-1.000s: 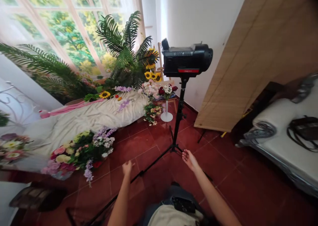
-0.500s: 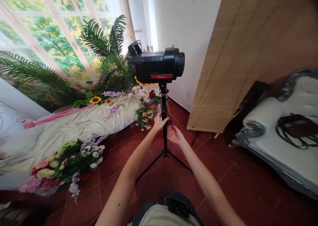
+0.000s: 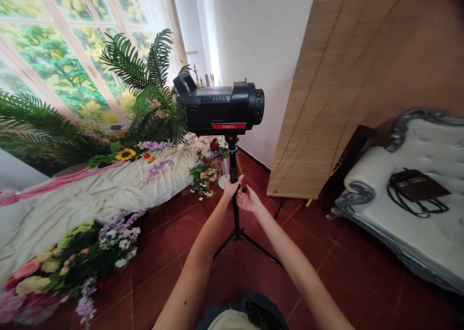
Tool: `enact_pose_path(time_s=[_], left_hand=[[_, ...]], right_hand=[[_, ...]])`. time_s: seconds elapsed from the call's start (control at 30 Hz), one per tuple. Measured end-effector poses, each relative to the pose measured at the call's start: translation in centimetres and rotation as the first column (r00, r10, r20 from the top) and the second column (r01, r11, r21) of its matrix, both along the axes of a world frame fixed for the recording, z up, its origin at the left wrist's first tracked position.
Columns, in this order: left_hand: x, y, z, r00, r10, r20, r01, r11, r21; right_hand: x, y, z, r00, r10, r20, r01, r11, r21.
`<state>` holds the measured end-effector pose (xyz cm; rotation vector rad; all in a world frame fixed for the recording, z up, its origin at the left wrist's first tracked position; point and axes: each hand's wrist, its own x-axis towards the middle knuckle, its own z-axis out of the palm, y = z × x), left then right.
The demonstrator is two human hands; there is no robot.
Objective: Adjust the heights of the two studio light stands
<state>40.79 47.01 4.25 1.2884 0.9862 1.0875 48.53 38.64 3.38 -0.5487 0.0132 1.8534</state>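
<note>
A black studio light (image 3: pixel 224 108) with a red label sits atop a black light stand (image 3: pixel 236 219), whose legs are spread on the floor. My left hand (image 3: pixel 231 187) is wrapped round the stand's upright, just below a joint in the tube. Right beside it, my right hand (image 3: pixel 248 200) has its fingers curled at a small black knob (image 3: pixel 244 190) on the stand's side. Part of the knob is covered by the fingers. The light points to the right, level, above both hands.
At left, a cream cloth (image 3: pixel 145 175) covers a low platform with artificial flowers (image 3: pixel 72 252) along its front. A bamboo blind (image 3: pixel 308 127) hangs at right. Beyond it stands a white sofa (image 3: pixel 409 223) bearing a dark bag (image 3: pixel 416 187). Red tiles (image 3: pixel 348 272) cover the floor.
My right hand has come in to the stand's knob and its fingers have curled. The left hand keeps hold of the stand. The view has shifted slightly to the right.
</note>
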Motion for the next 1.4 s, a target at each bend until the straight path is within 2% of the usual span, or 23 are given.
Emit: enact_pose_path(time_s=[0.23, 0.33, 0.57, 0.67, 0.73, 0.77, 0.83, 0.9, 0.97, 1.07, 1.13, 1.17, 1.23, 1.3, 1.33, 1.37, 1.4], left_hand=[[0.8, 0.4, -1.2, 0.99, 0.14, -0.008, -0.139, 0.989, 0.052], [1.0, 0.6, -1.5, 0.987, 0.159, -0.012, -0.157, 0.983, 0.093], [1.4, 0.6, -1.3, 0.977, 0.209, -0.037, -0.205, 0.974, 0.091], [1.3, 0.5, -1.2, 0.978, 0.2, -0.053, -0.194, 0.975, 0.109], [1.2, 0.6, -1.4, 0.98, 0.192, -0.06, -0.183, 0.974, 0.131], [1.2, 0.7, -1.5, 0.98, 0.186, -0.069, -0.175, 0.975, 0.136], [1.1, 1.0, -1.8, 0.979, 0.176, -0.103, -0.162, 0.977, 0.136], [1.1, 1.2, -2.1, 0.975, 0.174, -0.135, -0.155, 0.978, 0.139], [1.1, 1.4, -2.4, 0.973, 0.18, -0.144, -0.158, 0.976, 0.152], [1.1, 1.5, -2.5, 0.973, 0.189, -0.131, -0.169, 0.974, 0.15], [1.2, 1.5, -2.5, 0.976, 0.182, -0.122, -0.167, 0.978, 0.129], [1.2, 1.5, -2.5, 0.978, 0.175, -0.116, -0.16, 0.98, 0.121], [1.3, 1.5, -2.6, 0.982, 0.158, -0.108, -0.144, 0.982, 0.125], [1.3, 1.5, -2.6, 0.982, 0.162, -0.094, -0.148, 0.979, 0.143], [1.4, 1.5, -2.7, 0.981, 0.173, -0.083, -0.159, 0.976, 0.149], [1.4, 1.5, -2.7, 0.98, 0.182, -0.075, -0.169, 0.974, 0.151], [1.4, 1.5, -2.7, 0.98, 0.189, -0.07, -0.177, 0.973, 0.149]], right_hand=[[0.7, 0.2, -0.5, 0.998, 0.056, -0.006, -0.056, 0.998, -0.01], [0.8, 0.3, -0.7, 0.998, 0.053, -0.023, -0.053, 0.999, 0.008], [1.2, 0.9, -1.1, 0.998, 0.049, -0.05, -0.046, 0.997, 0.056], [1.1, 1.1, -1.4, 0.998, 0.03, 0.053, -0.033, 0.998, 0.05], [0.8, 1.2, -1.9, 0.97, -0.031, 0.24, 0.021, 0.999, 0.044], [0.6, 1.3, -2.2, 0.931, -0.074, 0.358, 0.055, 0.997, 0.062], [0.4, 1.3, -2.9, 0.799, -0.159, 0.58, 0.084, 0.984, 0.155], [0.6, 1.3, -3.5, 0.659, -0.222, 0.718, 0.03, 0.963, 0.27], [1.1, 1.3, -3.9, 0.559, -0.236, 0.795, -0.071, 0.942, 0.329], [2.1, 1.4, -3.8, 0.449, -0.206, 0.869, -0.217, 0.919, 0.33], [2.7, 1.3, -3.5, 0.33, -0.275, 0.903, -0.256, 0.895, 0.366], [2.9, 1.3, -3.4, 0.247, -0.333, 0.91, -0.263, 0.881, 0.393], [3.3, 1.0, -3.2, 0.025, -0.409, 0.912, -0.283, 0.872, 0.399], [3.5, 0.6, -3.3, -0.207, -0.38, 0.902, -0.294, 0.903, 0.313], [3.5, 0.5, -3.5, -0.292, -0.35, 0.89, -0.284, 0.92, 0.269], [3.4, 0.4, -3.9, -0.342, -0.332, 0.879, -0.265, 0.932, 0.249], [3.3, 0.4, -4.3, -0.351, -0.335, 0.874, -0.242, 0.935, 0.261]])
